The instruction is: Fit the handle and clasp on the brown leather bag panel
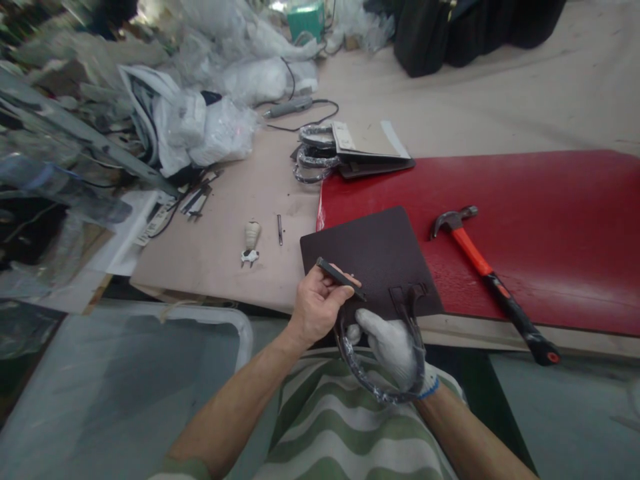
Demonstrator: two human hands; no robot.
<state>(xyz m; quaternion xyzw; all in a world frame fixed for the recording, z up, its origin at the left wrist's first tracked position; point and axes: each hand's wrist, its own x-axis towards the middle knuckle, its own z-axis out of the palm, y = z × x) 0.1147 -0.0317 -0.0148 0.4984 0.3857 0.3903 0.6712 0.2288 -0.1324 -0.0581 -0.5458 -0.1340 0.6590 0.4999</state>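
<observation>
Though the hammer (pixel 481 263) overhangs the table edge (pixel 467 329), both hands (pixel 316 308) sit clear.

Matt, leather-like dark panel (pixel 363 247), its handle (pixel 411 308) in glossy plastic film (pixel 371 387), red sheet (pixel 540 233) softly shiny (faintly rippled)

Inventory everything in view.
Table: one, beige, centre
Panel: one, brown, table's near edge
Handle: one, dark, on panel
Stick: one, black, over panel
Sheet: one, red, right
Hammer: one, orange and black, across sheet
Stack: one, brown and beige, beyond panel
Nippers: one, pale, left
Rod: one, dark, beside nippers
Corded tool: one, grey, beyond rod
Small tools: several, grey, left
Bottle: one, clear, left
Wraps: many, whitish, upper left
Box: one, green, top
Goods: count unclear, black, top
Tub: one, grey, lower left
Left hand: one, bare, gripping stick
Right hand: one, white-gloved, within handle
</observation>
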